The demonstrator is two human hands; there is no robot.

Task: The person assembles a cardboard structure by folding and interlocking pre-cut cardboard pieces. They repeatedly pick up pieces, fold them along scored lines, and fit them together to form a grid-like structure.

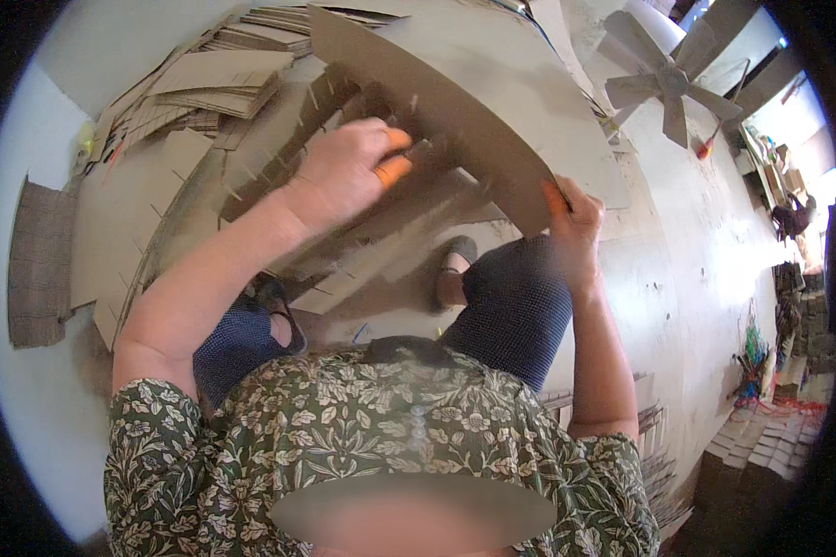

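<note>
A long brown cardboard sheet (464,116) slants from the upper left down to my right hand (576,223). That hand is closed on the sheet's right end, an orange cover on one finger. My left hand (348,172) is close to the sheet's near face, blurred by motion. Its thumb and forefinger wear orange covers, their tips apart with nothing visible between them; the other fingers are curled and partly hidden. Beneath it lie slotted cardboard pieces (288,158), their narrow slits showing as pale lines. Whether the long sheet touches these pieces I cannot tell.
Stacked cardboard sheets (218,84) lie at the far left, with another brown stack (42,265) at the left edge. A fan (673,82) stands at the far right. Bundled cardboard (762,441) and coloured strings (752,353) are at the right. My legs flank the work.
</note>
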